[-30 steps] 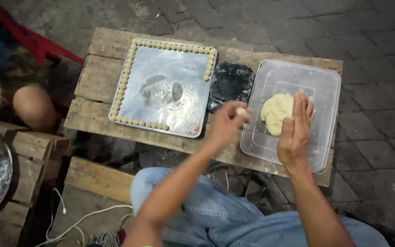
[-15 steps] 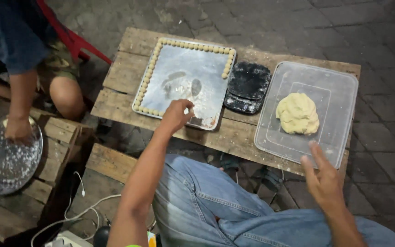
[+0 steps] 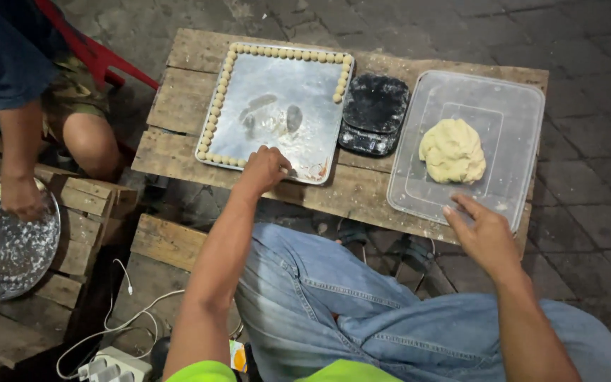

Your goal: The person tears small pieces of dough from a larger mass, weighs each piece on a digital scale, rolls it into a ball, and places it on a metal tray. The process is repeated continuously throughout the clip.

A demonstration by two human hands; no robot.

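On the pallet, largest first:
Pallet: a worn wooden pallet table (image 3: 178, 92) on grey paving, carrying everything below.
Tray: a rectangular shiny metal tray (image 3: 277, 106) at the left part, with small round dough balls (image 3: 215, 113) in a row along its left, far and near-left edges.
Tub: a clear plastic rectangular tub (image 3: 503, 113) at the right end, its near edge over the pallet's near edge.
Dough: a pale yellow dough lump (image 3: 452, 150) in the tub's middle.
Scale: a small black kitchen scale (image 3: 374, 113) between tray and tub.
Left hand (image 3: 264, 168): at the tray's near edge, fingers curled narrow; whether it holds a ball I cannot tell.
Right hand (image 3: 486, 233): fingers loosely spread and holding nothing, fingertips at the tub's near rim.
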